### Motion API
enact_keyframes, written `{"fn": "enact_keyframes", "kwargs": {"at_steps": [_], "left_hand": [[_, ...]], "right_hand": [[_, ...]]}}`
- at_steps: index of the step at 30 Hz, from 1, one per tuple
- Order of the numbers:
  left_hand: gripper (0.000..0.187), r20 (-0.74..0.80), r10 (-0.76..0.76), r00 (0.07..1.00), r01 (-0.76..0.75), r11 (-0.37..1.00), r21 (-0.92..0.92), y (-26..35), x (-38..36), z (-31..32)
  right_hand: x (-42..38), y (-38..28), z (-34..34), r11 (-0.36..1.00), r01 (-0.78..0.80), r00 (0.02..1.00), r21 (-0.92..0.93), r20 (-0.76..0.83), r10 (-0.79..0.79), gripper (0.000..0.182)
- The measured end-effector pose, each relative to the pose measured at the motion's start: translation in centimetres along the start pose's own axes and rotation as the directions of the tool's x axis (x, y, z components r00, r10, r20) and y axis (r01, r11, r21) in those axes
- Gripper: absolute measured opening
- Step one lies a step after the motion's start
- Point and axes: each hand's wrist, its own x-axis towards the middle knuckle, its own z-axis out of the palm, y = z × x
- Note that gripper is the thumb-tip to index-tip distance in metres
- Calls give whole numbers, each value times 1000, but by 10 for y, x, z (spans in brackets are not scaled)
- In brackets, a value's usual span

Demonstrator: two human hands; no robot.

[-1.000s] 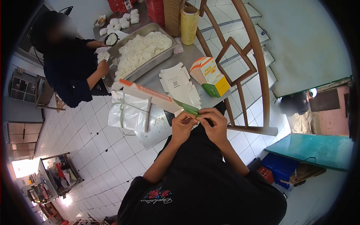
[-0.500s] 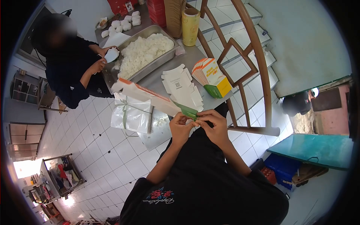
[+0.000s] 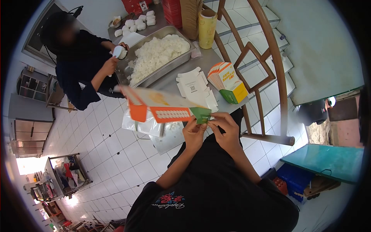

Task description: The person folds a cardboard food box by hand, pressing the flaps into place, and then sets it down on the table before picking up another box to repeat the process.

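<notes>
From my head camera, my left hand [image 3: 194, 133] and my right hand [image 3: 225, 129] are both closed in pinches on the green end flap of the orange, white and green flat cardboard carton blank [image 3: 164, 106], which I hold in the air over the near edge of the steel table [image 3: 170, 81], stretching away to my left. I judge the folding barely begun: this one blank is flat, with a loose pile of white blanks [image 3: 194, 88], a fanned stack of printed blanks [image 3: 228, 79] unfolded on the table. I count one steel tray of white rice [image 3: 156, 54], one yellow roll [image 3: 207, 22], and one other person [image 3: 83, 62] shaping rice at the tray.
</notes>
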Motion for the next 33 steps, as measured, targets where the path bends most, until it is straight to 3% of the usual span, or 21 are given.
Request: {"fn": "enact_keyframes", "kwargs": {"at_steps": [2, 4, 6, 9, 10, 11, 12, 13, 15, 16, 17, 19, 23, 26, 30, 32, 33], "left_hand": [[35, 51, -27, 998, 31, 997, -74, -4, -3, -4], [45, 102, -47, 994, 62, 987, -147, -3, -5, -8], [67, 266, -91, 960, 50, 987, 156, 4, -7, -12], [77, 189, 38, 981, -45, 999, 29, 18, -4, 9], [77, 190, 36, 981, -42, 999, 28, 21, -1, 11], [76, 211, -58, 976, 69, 996, -47, 25, 3, 12], [76, 238, -148, 960, 180, 976, -119, 27, 7, 10], [76, 240, -150, 959, 182, 976, -117, 26, 9, 4], [69, 220, -235, 947, 305, 874, -379, 17, 16, -14], [58, 199, -239, 950, 307, 827, -472, 21, 21, -21], [58, 197, -240, 951, 306, 827, -472, 23, 23, -26], [50, 126, -430, 894, 448, 868, -213, 29, 26, -30], [40, 82, -609, 789, 596, 725, -345, 25, 30, -26], [39, 133, -650, 748, 634, 641, -432, 11, 30, -35], [36, 57, -582, 811, 575, 777, -257, 8, 27, -42], [32, 211, -662, 719, 675, 595, -436, 15, 34, -47], [32, 210, -662, 720, 675, 595, -437, 14, 34, -47]], "right_hand": [[5, -6, 0, 997, 16, 1000, -82, 2, -16, 14], [12, -16, 1, 962, 157, 985, -225, -36, -170, 11], [8, -11, 1, 957, 191, 979, -216, -31, -202, 11], [10, -2, 3, 933, 271, 958, -236, -32, -286, 14], [9, 0, 3, 914, 309, 944, -262, -36, -329, 16], [9, 5, 1, 915, 306, 944, -263, -36, -327, 16], [9, 11, -2, 907, 321, 945, -273, 26, -327, 13], [9, 15, -6, 898, 337, 942, -282, 86, -326, 11], [11, 13, -18, 866, 403, 915, -296, 106, -390, 8], [13, 13, -22, 828, 471, 882, -304, 130, -453, 6], [13, 14, -23, 829, 471, 882, -303, 131, -453, 6], [12, 17, -23, 830, 502, 864, -244, 190, -466, 12], [12, 23, -22, 827, 496, 865, -264, 228, -447, 20], [12, 35, -26, 820, 517, 851, -243, 248, -463, 25], [13, 40, -33, 762, 560, 825, -325, 301, -478, 23], [13, 39, -34, 746, 567, 820, -349, 321, -473, 22], [12, 36, -34, 745, 581, 810, -327, 325, -489, 21]]}}
